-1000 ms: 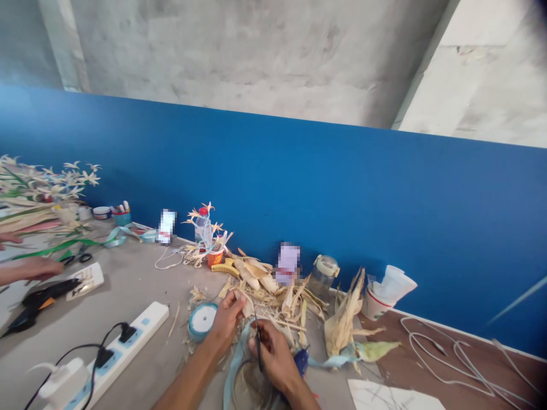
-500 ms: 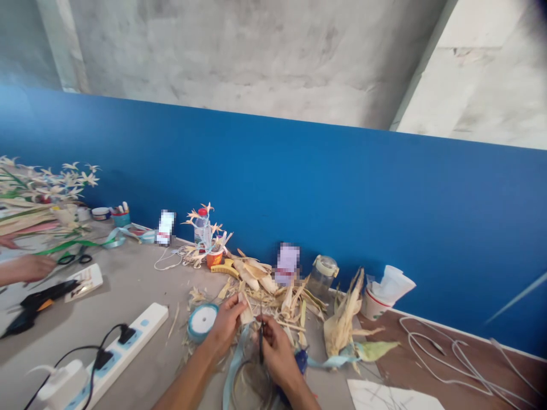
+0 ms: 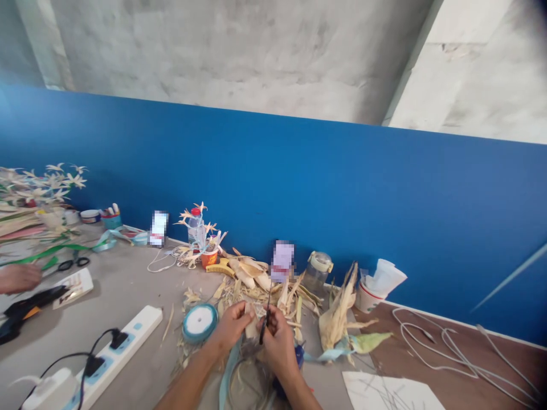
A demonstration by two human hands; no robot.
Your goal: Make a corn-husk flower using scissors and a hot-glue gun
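My left hand (image 3: 235,324) pinches a small pale piece of corn husk (image 3: 251,326) between thumb and fingers. Close beside it, my right hand (image 3: 277,339) grips black-handled scissors (image 3: 264,327), the blades pointing up and away from me. Under and behind both hands lie loose husk scraps (image 3: 231,293). A roll of blue ribbon (image 3: 200,322) rests left of my left wrist, and a light blue ribbon strip (image 3: 231,370) runs down between my forearms. A larger dried husk bundle (image 3: 337,316) lies to the right.
A white power strip (image 3: 123,347) with plugs is at the lower left, near a black glue gun (image 3: 29,310) and another person's hand (image 3: 21,278). Along the blue partition (image 3: 299,182) stand an orange cup (image 3: 209,258), a lidded jar (image 3: 317,270) and a paper cup (image 3: 367,296). White cables (image 3: 444,347) lie right.
The scissors have swung upright and moved slightly away from the husk piece, then up beside it. Both hands stay close together. The view has turned slightly; the other person's hand has shifted left.
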